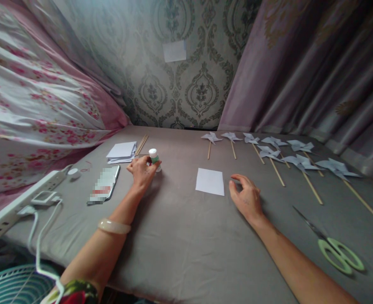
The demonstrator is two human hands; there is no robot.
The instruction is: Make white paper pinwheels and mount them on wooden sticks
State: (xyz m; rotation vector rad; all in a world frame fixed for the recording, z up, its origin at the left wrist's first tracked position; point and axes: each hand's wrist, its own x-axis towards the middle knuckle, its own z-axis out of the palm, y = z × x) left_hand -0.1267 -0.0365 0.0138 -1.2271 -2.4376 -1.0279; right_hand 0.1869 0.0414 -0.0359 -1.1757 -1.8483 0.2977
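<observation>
My left hand (143, 171) is closed around a small white bottle (153, 153) with a green label, which stands upright on the cloth. Part of the bottle is hidden behind my fingers. A square of white paper (210, 182) lies flat between my hands. Just right of that paper, my right hand (246, 196) rests with thumb and fingers apart, holding nothing. Beyond the left hand are a stack of folded white paper (121, 152) and several thin wooden sticks (142, 145).
Several paper pinwheels (303, 164) on sticks lie at the back right. Green-handled scissors (332, 249) are at the right front. On the left are a phone (105, 185), a round white object (74, 173) and a power strip (9, 213) with white cables.
</observation>
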